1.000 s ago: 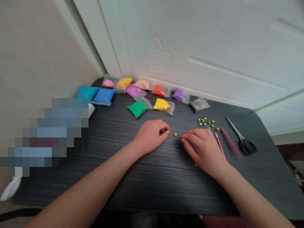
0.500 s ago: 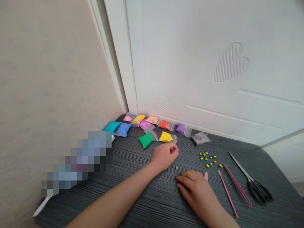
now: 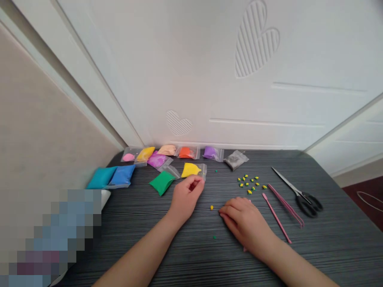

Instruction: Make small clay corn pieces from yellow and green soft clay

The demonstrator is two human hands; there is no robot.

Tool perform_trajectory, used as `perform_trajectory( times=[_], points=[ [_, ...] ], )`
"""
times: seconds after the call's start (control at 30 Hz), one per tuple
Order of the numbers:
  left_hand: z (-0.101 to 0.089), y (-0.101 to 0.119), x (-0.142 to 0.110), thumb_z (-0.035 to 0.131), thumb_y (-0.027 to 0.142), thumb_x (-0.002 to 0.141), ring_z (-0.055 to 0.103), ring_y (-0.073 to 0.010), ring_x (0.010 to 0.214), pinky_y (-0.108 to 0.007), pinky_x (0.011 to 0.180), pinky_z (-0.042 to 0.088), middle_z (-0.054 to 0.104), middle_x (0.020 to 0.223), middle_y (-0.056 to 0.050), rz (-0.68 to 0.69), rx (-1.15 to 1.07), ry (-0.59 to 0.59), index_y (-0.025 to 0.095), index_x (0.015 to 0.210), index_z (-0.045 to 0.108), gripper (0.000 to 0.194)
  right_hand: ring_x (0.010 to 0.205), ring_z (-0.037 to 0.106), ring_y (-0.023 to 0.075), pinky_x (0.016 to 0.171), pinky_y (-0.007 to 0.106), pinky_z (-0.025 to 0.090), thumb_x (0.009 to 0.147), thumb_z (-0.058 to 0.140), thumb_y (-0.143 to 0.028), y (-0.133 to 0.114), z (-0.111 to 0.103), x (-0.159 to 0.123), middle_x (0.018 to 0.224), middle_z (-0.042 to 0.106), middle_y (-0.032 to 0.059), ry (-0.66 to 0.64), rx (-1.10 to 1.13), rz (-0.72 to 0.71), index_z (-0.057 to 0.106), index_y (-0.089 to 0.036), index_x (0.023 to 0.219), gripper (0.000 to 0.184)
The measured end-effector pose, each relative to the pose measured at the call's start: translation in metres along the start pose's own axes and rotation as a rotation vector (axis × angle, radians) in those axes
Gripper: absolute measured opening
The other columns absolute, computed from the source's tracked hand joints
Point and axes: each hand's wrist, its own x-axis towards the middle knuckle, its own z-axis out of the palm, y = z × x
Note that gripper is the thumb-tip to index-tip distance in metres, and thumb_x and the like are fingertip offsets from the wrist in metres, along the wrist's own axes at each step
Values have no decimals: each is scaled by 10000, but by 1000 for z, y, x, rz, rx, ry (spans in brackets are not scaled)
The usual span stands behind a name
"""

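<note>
My left hand (image 3: 186, 198) is closed in a pinch just in front of the bag of yellow clay (image 3: 190, 170); whatever is between the fingertips is hidden. My right hand (image 3: 247, 224) rests low over the table, thumb and forefinger pressed together; I cannot make out anything in them. Left of those fingertips lies a small yellow clay piece (image 3: 212, 207). A tiny green clay bit (image 3: 214, 237) sits nearer to me. Behind the right hand are several small yellow-and-green clay pieces (image 3: 247, 184). A pink tool is mostly hidden beneath that hand.
Along the back of the dark table (image 3: 167, 263) lie bags of coloured clay, including green (image 3: 162, 183), orange (image 3: 186, 152), purple (image 3: 210, 152) and grey (image 3: 236, 160). At right are a pink stick tool (image 3: 277, 218), pink tweezers (image 3: 285, 204) and scissors (image 3: 297, 193). A blurred object (image 3: 64, 229) stands left.
The view has swung, shifting the scene left. My right thumb and forefinger have closed together, and the green bit between them earlier is no longer visible. My left hand keeps its pinch.
</note>
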Motion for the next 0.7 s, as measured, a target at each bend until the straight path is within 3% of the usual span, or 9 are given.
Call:
perform_trajectory(
  times=[0.2, 0.47, 0.7],
  points=[
    [-3, -3, 3, 505, 322, 771, 426, -91, 549, -198, 535, 348, 461, 584, 42, -59, -123, 122, 168, 736, 548, 163, 843, 472, 165, 758, 338, 327, 862, 368, -272, 2, 2, -2, 896, 577, -3, -25, -16, -12, 550, -278, 958, 206],
    [-1, -3, 3, 520, 284, 767, 427, -82, 550, -188, 531, 351, 476, 590, 39, -75, -155, 130, 167, 724, 552, 128, 916, 476, 187, 829, 372, 330, 849, 390, -293, 4, -8, -5, 1029, 563, 12, -61, -22, -6, 442, -274, 1155, 311],
    [-1, -2, 3, 526, 268, 762, 430, -79, 547, -185, 522, 353, 478, 589, 38, -77, -126, 134, 172, 729, 556, 106, 879, 499, 170, 796, 337, 346, 831, 438, -269, 12, -15, -2, 941, 585, 14, -36, 17, -2, 534, -244, 996, 193]
  ],
)
